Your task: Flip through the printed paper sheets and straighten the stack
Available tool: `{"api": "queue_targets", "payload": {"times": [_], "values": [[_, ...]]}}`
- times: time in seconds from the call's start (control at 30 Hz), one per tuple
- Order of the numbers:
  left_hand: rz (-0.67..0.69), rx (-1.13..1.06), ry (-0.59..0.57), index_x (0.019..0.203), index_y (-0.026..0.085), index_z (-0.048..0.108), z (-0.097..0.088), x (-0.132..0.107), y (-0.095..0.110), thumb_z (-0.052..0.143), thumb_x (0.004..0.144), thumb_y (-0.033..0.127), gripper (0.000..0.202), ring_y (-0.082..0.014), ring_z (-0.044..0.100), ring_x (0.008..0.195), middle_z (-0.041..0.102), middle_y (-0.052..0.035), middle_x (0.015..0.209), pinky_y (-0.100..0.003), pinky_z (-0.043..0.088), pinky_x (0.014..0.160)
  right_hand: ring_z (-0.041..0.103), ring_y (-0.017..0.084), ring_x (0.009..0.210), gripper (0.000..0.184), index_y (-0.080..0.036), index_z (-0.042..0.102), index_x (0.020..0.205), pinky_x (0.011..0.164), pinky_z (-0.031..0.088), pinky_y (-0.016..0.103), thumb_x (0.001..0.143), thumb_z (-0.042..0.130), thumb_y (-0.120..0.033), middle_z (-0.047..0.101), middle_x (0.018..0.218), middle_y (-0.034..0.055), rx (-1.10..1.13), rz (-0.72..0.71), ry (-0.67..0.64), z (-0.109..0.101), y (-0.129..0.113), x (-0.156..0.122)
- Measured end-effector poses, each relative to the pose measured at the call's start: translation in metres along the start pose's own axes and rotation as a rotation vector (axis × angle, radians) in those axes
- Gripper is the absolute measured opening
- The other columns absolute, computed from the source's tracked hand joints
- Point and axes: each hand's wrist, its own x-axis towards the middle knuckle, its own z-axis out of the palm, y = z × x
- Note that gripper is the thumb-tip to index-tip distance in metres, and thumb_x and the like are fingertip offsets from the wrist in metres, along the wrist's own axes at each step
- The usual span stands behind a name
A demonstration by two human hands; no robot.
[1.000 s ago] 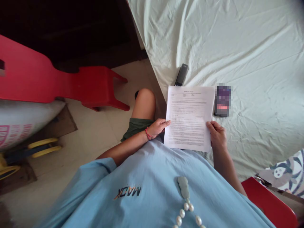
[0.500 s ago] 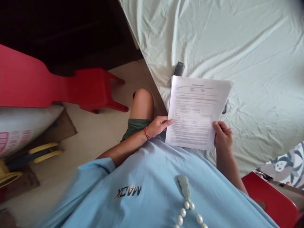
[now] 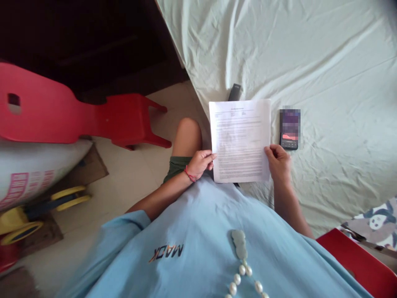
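Printed sheets of paper [image 3: 242, 140], squared into a thin stack, are held up before me over the bed or table edge. My left hand [image 3: 201, 162], with a red string at the wrist, pinches their left edge. On the opposite edge, my right hand [image 3: 279, 163] grips the paper between thumb and fingers. A phone [image 3: 290, 138] with a lit, partly blurred screen lies just beyond my right hand. Behind the top of the sheets a dark object [image 3: 235, 92] sticks out; its lower part is hidden.
A pale green cloth [image 3: 325, 74] covers the surface ahead and to the right. To the left stand a red plastic chair [image 3: 127, 120], a white sack [image 3: 37, 174] and a yellow-wheeled item [image 3: 68, 198]. Another red chair [image 3: 356, 260] is at lower right.
Both hands have shifted the paper left, and it now sits straighter. The phone, mostly covered by the sheets before, has come into view.
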Motion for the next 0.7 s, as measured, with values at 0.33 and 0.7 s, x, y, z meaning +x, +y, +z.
{"api": "queue_targets", "payload": {"times": [0.33,0.7], "values": [[0.014,0.171,-0.045,0.071,0.014,0.077,-0.006,0.003,-0.003,0.087,0.069,0.056,0.043,-0.014,0.056,0.064,0.07,-0.0045,0.07,-0.027,0.045,0.063,0.043,0.012,0.062,0.026,-0.021,0.071,0.082,0.063,0.038,0.03,0.083,0.072,-0.047,0.054,0.068,-0.0043,-0.046,-0.04,0.105,-0.004,0.004,-0.004],[-0.159,-0.029,-0.003,0.066,0.011,0.074,0.013,0.005,0.013,0.094,0.053,0.047,0.043,-0.0059,0.038,0.051,0.063,-0.0026,0.06,-0.024,0.023,0.052,0.048,0.013,0.058,0.027,-0.02,0.071,0.082,0.062,0.039,0.03,0.084,0.071,-0.047,0.063,0.067,-0.0024,-0.184,-0.057,0.141,-0.013,-0.007,-0.001]]}}
